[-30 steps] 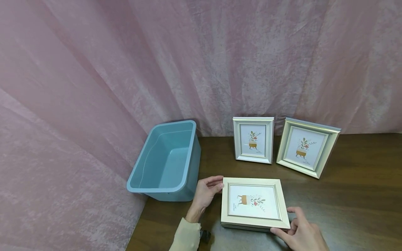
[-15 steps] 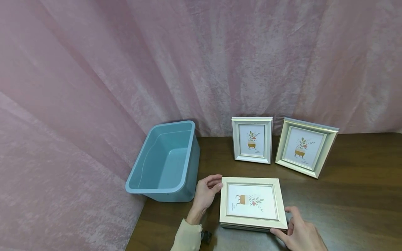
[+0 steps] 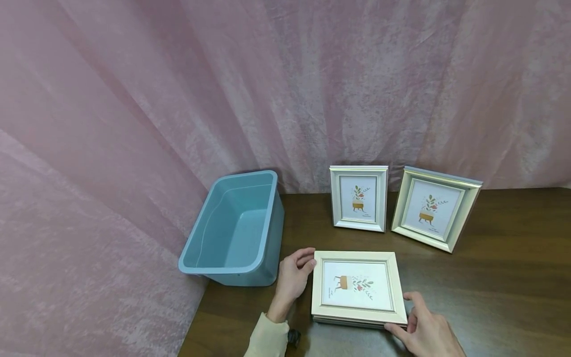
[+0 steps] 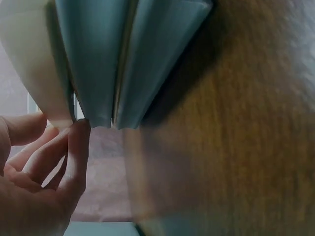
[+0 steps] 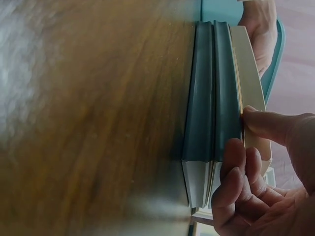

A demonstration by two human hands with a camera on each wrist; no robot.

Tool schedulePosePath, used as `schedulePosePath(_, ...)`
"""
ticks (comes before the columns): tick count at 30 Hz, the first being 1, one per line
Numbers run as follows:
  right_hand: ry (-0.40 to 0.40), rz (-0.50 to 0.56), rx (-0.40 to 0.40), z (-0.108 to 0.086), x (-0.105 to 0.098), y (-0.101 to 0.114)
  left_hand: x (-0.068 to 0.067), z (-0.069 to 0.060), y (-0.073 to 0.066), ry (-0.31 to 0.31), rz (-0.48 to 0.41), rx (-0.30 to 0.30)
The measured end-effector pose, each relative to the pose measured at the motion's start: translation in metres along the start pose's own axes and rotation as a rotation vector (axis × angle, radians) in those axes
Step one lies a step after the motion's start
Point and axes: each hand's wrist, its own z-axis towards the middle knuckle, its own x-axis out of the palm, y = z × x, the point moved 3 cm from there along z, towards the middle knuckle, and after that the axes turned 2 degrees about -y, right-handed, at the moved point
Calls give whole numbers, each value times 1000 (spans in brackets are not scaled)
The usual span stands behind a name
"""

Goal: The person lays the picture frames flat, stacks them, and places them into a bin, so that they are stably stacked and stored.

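A cream picture frame (image 3: 357, 313) with a potted-plant print lies face up on top of a stack, its long side running left to right. In the right wrist view, a lower frame (image 5: 199, 98) and a middle frame (image 5: 225, 83), both with blue-grey edges, lie beneath it. My left hand (image 3: 292, 277) holds the cream frame at its far left corner, thumb on the face side and fingers at the edge. At the near right corner my right hand (image 3: 428, 327) grips the same frame, thumb on the near edge and fingers along the right side.
To the left stands a blue plastic bin (image 3: 265, 238). Behind the stack, a white picture frame (image 3: 337, 203) and a gold-toned picture frame (image 3: 455, 218) stand upright on the wooden table (image 3: 513, 267). A pink curtain (image 3: 285, 89) hangs at the back and left.
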Motion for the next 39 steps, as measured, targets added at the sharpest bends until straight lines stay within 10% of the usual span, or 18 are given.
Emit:
schedulePosePath(25,-43,76,-88,0,5,-16,0,-4,1,-36,82,-6)
schedulePosePath(30,40,94,-114,15,-28,-17,0,-5,3,-28,53,-16)
schedulePosePath(39,-153,2,-171,61,-97,-25,-1,-3,4,-26,21,-28)
